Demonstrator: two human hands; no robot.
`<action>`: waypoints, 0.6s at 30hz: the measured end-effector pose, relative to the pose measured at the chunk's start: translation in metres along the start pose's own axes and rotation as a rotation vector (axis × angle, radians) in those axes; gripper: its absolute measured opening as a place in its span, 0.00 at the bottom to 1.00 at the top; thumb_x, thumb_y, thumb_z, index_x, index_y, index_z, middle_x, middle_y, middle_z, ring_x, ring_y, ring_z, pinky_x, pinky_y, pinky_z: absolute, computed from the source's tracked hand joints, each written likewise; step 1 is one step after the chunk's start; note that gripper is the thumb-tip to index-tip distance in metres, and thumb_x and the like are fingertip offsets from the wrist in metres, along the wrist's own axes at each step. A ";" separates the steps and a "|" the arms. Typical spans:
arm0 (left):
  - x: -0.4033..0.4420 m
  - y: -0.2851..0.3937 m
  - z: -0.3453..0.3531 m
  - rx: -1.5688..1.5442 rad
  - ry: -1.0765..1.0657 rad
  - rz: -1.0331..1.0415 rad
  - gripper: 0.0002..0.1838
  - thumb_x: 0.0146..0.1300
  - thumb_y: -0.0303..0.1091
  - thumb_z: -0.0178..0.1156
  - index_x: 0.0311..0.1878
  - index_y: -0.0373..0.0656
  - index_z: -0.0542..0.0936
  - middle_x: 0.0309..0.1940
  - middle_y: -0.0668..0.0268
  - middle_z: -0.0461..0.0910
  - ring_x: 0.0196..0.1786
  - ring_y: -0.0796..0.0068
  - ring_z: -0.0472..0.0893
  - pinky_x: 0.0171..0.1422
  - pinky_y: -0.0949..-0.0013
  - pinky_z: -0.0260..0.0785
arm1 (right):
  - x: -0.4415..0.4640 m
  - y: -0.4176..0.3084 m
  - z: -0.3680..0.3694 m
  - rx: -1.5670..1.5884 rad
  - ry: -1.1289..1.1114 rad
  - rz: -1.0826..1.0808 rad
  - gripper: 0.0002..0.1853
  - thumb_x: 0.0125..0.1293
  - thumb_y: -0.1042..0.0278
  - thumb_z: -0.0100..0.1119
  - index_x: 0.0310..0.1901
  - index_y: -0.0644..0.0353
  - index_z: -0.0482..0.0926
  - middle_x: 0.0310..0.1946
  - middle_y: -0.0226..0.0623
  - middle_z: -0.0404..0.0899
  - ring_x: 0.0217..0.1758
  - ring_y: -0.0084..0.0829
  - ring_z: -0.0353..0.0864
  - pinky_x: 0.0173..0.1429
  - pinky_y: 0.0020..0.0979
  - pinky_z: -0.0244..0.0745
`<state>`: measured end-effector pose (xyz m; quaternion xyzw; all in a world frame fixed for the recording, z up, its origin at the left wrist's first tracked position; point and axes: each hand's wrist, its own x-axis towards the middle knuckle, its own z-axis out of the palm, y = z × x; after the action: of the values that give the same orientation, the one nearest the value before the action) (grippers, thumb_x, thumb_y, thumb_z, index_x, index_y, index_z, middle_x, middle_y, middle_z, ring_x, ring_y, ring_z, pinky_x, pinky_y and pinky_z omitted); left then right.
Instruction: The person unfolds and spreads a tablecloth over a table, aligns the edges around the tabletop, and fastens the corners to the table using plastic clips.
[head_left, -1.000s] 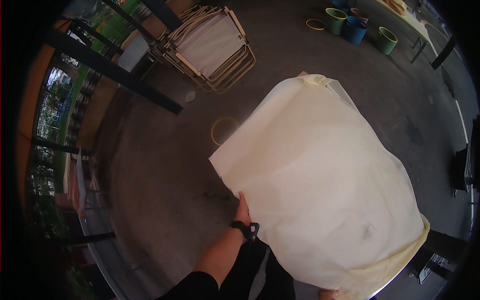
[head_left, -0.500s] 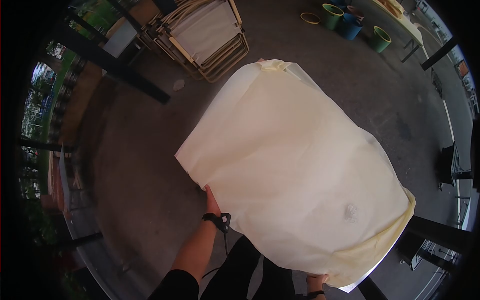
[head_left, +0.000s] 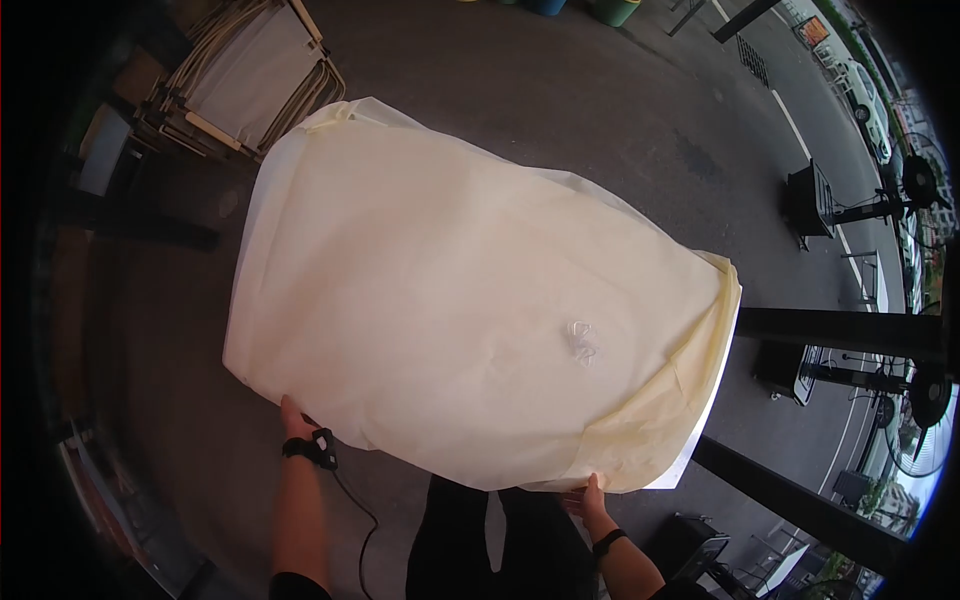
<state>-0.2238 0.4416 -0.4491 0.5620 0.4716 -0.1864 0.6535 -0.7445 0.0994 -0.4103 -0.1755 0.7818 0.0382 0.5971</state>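
2 hands (head_left: 296, 423) hold cream sheet (head_left: 450, 300) above dk flr (head_left: 600, 110); fans (head_left: 919, 182) R.

Cream-covered panel (head_left: 430, 270): broad, held up in front of you, its long side running across your view.
Cover (head_left: 400, 350): pale, creased.
Fold (head_left: 655, 400): yellower, slanting along your right end.
White edge (head_left: 690, 455): bare beyond the fold.
Mark (head_left: 582, 342): small, faint, right of centre.

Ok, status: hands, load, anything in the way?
Left fingers and right fingers gripping near edge of cream sheet. White edge showing at right. Stacked frames beyond far left corner, dark posts off right side.
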 end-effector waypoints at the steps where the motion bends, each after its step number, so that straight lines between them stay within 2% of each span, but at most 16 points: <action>1: -0.011 0.011 -0.002 0.116 0.116 0.150 0.32 0.70 0.52 0.47 0.68 0.38 0.64 0.68 0.57 0.66 0.66 0.53 0.69 0.69 0.51 0.62 | -0.022 -0.006 -0.015 -0.653 0.047 0.043 0.28 0.71 0.40 0.39 0.50 0.55 0.82 0.42 0.38 0.85 0.50 0.44 0.83 0.54 0.46 0.77; 2: -0.009 0.015 0.002 0.239 0.282 0.348 0.31 0.70 0.47 0.49 0.68 0.35 0.63 0.69 0.56 0.64 0.67 0.52 0.68 0.69 0.50 0.61 | -0.033 -0.008 -0.013 -0.628 0.060 0.055 0.28 0.71 0.40 0.39 0.50 0.55 0.82 0.42 0.38 0.85 0.50 0.44 0.83 0.54 0.46 0.77; 3: -0.036 0.027 0.020 0.359 0.446 0.549 0.30 0.69 0.43 0.50 0.68 0.33 0.63 0.69 0.55 0.63 0.67 0.51 0.67 0.70 0.50 0.61 | -0.062 -0.018 -0.003 -0.884 0.257 -0.283 0.27 0.70 0.41 0.42 0.37 0.58 0.81 0.32 0.38 0.84 0.40 0.43 0.83 0.47 0.46 0.76; 4: -0.037 0.027 0.024 0.380 0.428 0.541 0.30 0.69 0.43 0.50 0.68 0.33 0.63 0.69 0.55 0.63 0.67 0.51 0.67 0.70 0.50 0.61 | -0.089 -0.031 0.004 -1.137 0.459 -0.622 0.30 0.69 0.42 0.45 0.25 0.62 0.81 0.22 0.38 0.83 0.30 0.42 0.84 0.40 0.46 0.76; 5: -0.031 0.027 0.027 0.693 0.409 0.880 0.29 0.68 0.40 0.51 0.68 0.34 0.61 0.70 0.54 0.62 0.69 0.50 0.65 0.71 0.50 0.58 | -0.103 -0.047 0.008 -0.959 0.485 -0.626 0.22 0.66 0.47 0.53 0.33 0.63 0.79 0.31 0.41 0.83 0.39 0.43 0.83 0.44 0.46 0.74; 6: -0.027 0.026 0.034 1.000 0.365 1.227 0.29 0.68 0.38 0.51 0.69 0.36 0.60 0.71 0.53 0.60 0.71 0.48 0.62 0.73 0.51 0.56 | -0.098 -0.057 0.006 -0.732 0.584 -0.735 0.22 0.65 0.48 0.57 0.40 0.64 0.78 0.37 0.44 0.82 0.45 0.44 0.81 0.49 0.46 0.73; 7: -0.038 0.021 0.050 1.011 0.337 1.232 0.29 0.68 0.38 0.51 0.69 0.36 0.60 0.71 0.53 0.60 0.71 0.48 0.62 0.73 0.51 0.56 | -0.090 -0.060 0.003 -0.498 0.679 -0.833 0.24 0.63 0.49 0.60 0.46 0.66 0.76 0.42 0.48 0.80 0.51 0.45 0.79 0.53 0.45 0.71; 8: -0.067 0.013 0.073 1.129 0.151 1.312 0.30 0.68 0.37 0.51 0.71 0.39 0.59 0.73 0.52 0.57 0.73 0.46 0.57 0.74 0.48 0.53 | -0.078 -0.060 -0.007 -0.487 0.699 -0.814 0.24 0.63 0.49 0.60 0.46 0.66 0.76 0.42 0.48 0.80 0.51 0.45 0.79 0.53 0.45 0.71; 9: -0.080 0.004 0.095 1.241 -0.038 1.387 0.31 0.68 0.37 0.51 0.72 0.43 0.58 0.74 0.52 0.55 0.76 0.45 0.51 0.75 0.44 0.49 | -0.052 -0.060 -0.006 -0.428 0.972 -0.750 0.28 0.62 0.49 0.63 0.51 0.67 0.73 0.45 0.49 0.78 0.53 0.46 0.76 0.56 0.43 0.69; 10: -0.088 -0.006 0.115 1.249 -0.063 1.392 0.31 0.68 0.37 0.51 0.72 0.43 0.58 0.74 0.52 0.55 0.76 0.45 0.51 0.75 0.44 0.49 | -0.029 -0.056 -0.011 -0.365 1.241 -0.674 0.32 0.61 0.50 0.65 0.56 0.69 0.70 0.47 0.51 0.76 0.56 0.46 0.73 0.59 0.42 0.68; 11: -0.094 -0.014 0.133 1.405 -0.094 1.316 0.31 0.69 0.38 0.51 0.74 0.48 0.56 0.75 0.53 0.52 0.77 0.44 0.47 0.74 0.39 0.47 | -0.015 -0.047 -0.017 -0.357 1.255 -0.654 0.32 0.61 0.50 0.65 0.56 0.69 0.70 0.47 0.51 0.76 0.56 0.46 0.73 0.59 0.42 0.68; 13: -0.088 -0.029 0.150 1.563 -0.157 1.163 0.33 0.71 0.43 0.49 0.76 0.55 0.52 0.78 0.55 0.43 0.79 0.43 0.40 0.70 0.25 0.43 | 0.009 -0.033 -0.038 -0.251 1.167 -0.337 0.33 0.60 0.51 0.67 0.54 0.73 0.71 0.40 0.50 0.75 0.50 0.43 0.75 0.57 0.37 0.69; 14: -0.081 -0.032 0.156 1.560 -0.168 1.164 0.33 0.71 0.43 0.49 0.76 0.55 0.52 0.78 0.55 0.43 0.79 0.43 0.40 0.70 0.25 0.43 | 0.022 -0.026 -0.054 -0.245 1.174 -0.336 0.33 0.60 0.51 0.67 0.54 0.73 0.71 0.40 0.50 0.75 0.50 0.43 0.75 0.57 0.37 0.69; 16: -0.073 -0.035 0.161 1.714 -0.094 1.069 0.34 0.72 0.45 0.48 0.77 0.56 0.49 0.79 0.57 0.40 0.79 0.43 0.40 0.69 0.24 0.44 | 0.034 -0.005 -0.093 0.028 0.630 -0.485 0.25 0.60 0.55 0.67 0.46 0.72 0.75 0.32 0.42 0.75 0.39 0.33 0.75 0.47 0.32 0.71; 17: -0.069 -0.033 0.162 1.717 -0.107 1.072 0.34 0.72 0.45 0.48 0.77 0.56 0.49 0.79 0.57 0.40 0.79 0.43 0.40 0.69 0.24 0.44 | 0.028 -0.008 -0.100 0.034 0.640 -0.481 0.25 0.60 0.55 0.67 0.46 0.72 0.75 0.32 0.42 0.75 0.39 0.33 0.75 0.47 0.32 0.71; 18: -0.065 -0.028 0.161 1.752 -0.089 1.090 0.34 0.72 0.45 0.48 0.78 0.57 0.47 0.79 0.57 0.38 0.79 0.42 0.39 0.69 0.24 0.45 | 0.021 -0.013 -0.107 -0.098 0.622 -0.487 0.20 0.62 0.57 0.66 0.42 0.70 0.77 0.31 0.36 0.76 0.35 0.28 0.75 0.44 0.29 0.71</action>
<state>-0.2114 0.2680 -0.4232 0.9708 -0.1731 -0.1637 0.0275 -0.8439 0.0539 -0.3979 -0.3874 0.8580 -0.1221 0.3145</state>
